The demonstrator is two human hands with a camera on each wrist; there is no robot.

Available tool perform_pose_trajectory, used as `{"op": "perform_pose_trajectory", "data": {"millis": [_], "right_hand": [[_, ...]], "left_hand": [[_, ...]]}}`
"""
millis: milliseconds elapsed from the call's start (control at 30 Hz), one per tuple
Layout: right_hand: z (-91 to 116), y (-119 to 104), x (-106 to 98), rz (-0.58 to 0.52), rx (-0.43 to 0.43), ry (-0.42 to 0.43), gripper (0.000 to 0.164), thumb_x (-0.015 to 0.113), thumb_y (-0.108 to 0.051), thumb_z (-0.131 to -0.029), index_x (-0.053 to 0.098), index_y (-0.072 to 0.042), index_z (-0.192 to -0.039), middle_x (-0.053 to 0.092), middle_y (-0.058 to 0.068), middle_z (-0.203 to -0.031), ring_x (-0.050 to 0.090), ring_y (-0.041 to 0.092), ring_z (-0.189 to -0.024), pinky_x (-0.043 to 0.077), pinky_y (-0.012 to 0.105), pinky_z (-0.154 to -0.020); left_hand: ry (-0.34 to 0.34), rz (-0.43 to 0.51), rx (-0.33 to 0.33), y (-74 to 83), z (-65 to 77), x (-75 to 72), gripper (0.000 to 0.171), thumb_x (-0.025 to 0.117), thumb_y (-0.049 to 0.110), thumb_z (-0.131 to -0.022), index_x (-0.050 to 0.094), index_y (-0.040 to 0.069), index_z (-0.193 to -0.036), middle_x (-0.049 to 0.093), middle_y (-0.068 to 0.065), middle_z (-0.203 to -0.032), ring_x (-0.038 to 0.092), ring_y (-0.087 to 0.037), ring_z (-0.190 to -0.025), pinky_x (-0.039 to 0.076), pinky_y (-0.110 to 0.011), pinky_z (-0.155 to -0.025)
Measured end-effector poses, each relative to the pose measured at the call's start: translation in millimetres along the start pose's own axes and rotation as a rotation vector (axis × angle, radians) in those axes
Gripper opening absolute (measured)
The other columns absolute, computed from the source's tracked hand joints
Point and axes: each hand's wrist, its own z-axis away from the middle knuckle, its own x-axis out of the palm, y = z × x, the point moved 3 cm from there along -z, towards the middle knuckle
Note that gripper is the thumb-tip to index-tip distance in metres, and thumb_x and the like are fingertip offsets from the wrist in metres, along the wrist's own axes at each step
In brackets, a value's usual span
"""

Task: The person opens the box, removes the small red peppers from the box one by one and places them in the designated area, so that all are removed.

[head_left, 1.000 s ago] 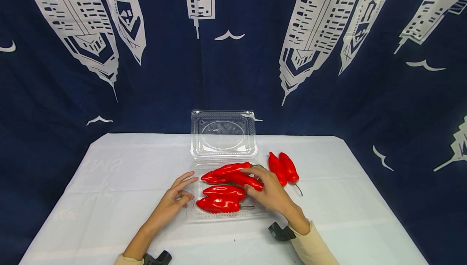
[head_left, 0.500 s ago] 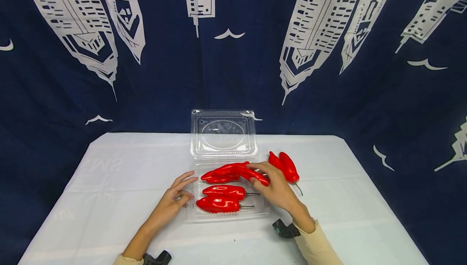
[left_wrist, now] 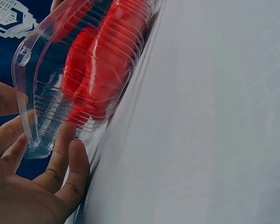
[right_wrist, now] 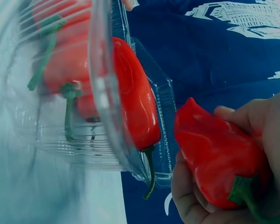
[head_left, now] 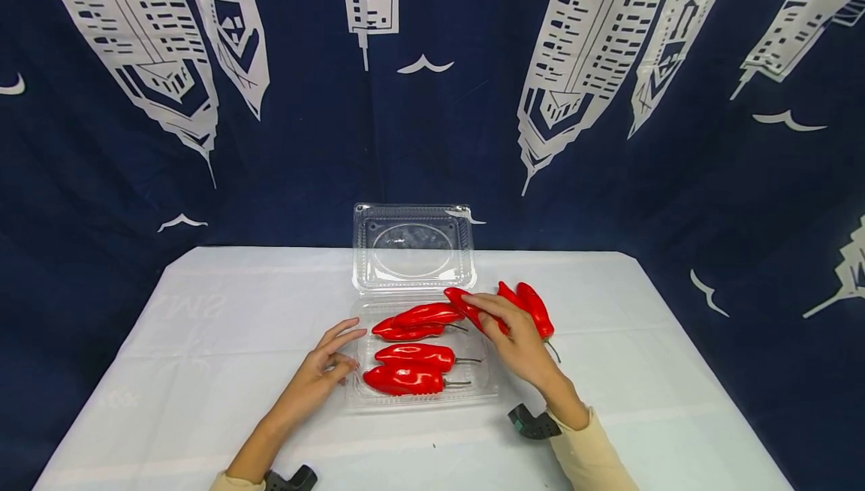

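My right hand (head_left: pixel 516 333) grips a red pepper (right_wrist: pixel 214 154), its green stem towards the wrist, in the air at the right edge of the clear plastic clamshell box (head_left: pixel 488 393). Inside the box lie several red peppers, in a front pair (head_left: pixel 405 380) and a back pair (head_left: pixel 426 315), stems to the right. My left hand (head_left: pixel 317 372) is at the box's left rim. In the left wrist view its loosely bent fingers (left_wrist: pixel 65 144) touch the box's ribbed wall. The held pepper's stem end is hidden behind the right hand in the head view.
Two more red peppers (head_left: pixel 537 311) lie on the white tablecloth (head_left: pixel 649 371) right of the box, partly behind the right hand. The box's lid (head_left: pixel 414 247) stands raised at the back. A dark blue printed curtain (head_left: pixel 439 138) hangs behind the table.
My right hand has lifted one pepper off the back group in the box and carried it up and to the right, turning it. The left hand stays at the rim.
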Motion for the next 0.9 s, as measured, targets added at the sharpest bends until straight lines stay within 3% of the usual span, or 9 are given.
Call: {"op": "perform_pose_trajectory", "data": {"millis": [233,467,533,900], "right_hand": [[-4.2,9.1,-4.9,-0.045,0.092,0.029,0.043,0.065,-0.009,-0.094,0.064,-0.023,-0.134,0.062,0.007,-0.137,0.051,0.035,-0.132,0.045,0.058,-0.104],[-2.5,22.0,-17.2,-0.041,0.173,0.081,0.048,0.073,-0.006,-0.086,0.064,-0.022,-0.131,0.062,0.012,-0.123,0.058,0.032,-0.108,0.055,0.039,-0.08],[-1.6,26.0,-20.8,-0.047,0.178,0.085,0.049,0.073,-0.004,-0.086,0.063,-0.02,-0.131,0.062,0.013,-0.123,0.059,0.033,-0.106,0.056,0.037,-0.079],[3.4,49.9,-38.6,-0.068,0.235,0.08,0.054,0.067,0.0,-0.091,0.054,-0.014,-0.14,0.057,0.023,-0.133,0.056,0.043,-0.116,0.058,0.055,-0.084]], "left_hand": [[0.002,-0.008,-0.006,0.5,-0.6,-1.4,0.049,0.057,-0.002,-0.095,0.056,0.009,-0.142,0.032,-0.003,-0.16,0.065,-0.027,-0.095,0.053,-0.026,-0.076],[-0.004,-0.018,0.005,-0.5,-1.5,-1.1,0.048,0.057,-0.003,-0.095,0.054,0.007,-0.143,0.032,-0.005,-0.16,0.066,-0.024,-0.092,0.052,-0.025,-0.075],[-0.002,-0.02,-0.001,-0.6,-1.6,-0.6,0.049,0.057,-0.003,-0.095,0.054,0.007,-0.143,0.032,-0.005,-0.16,0.065,-0.024,-0.093,0.053,-0.025,-0.075],[0.002,-0.022,-0.022,-1.5,-1.9,-0.4,0.049,0.058,-0.002,-0.095,0.056,0.01,-0.142,0.032,-0.002,-0.16,0.065,-0.023,-0.095,0.053,-0.025,-0.076]]}}
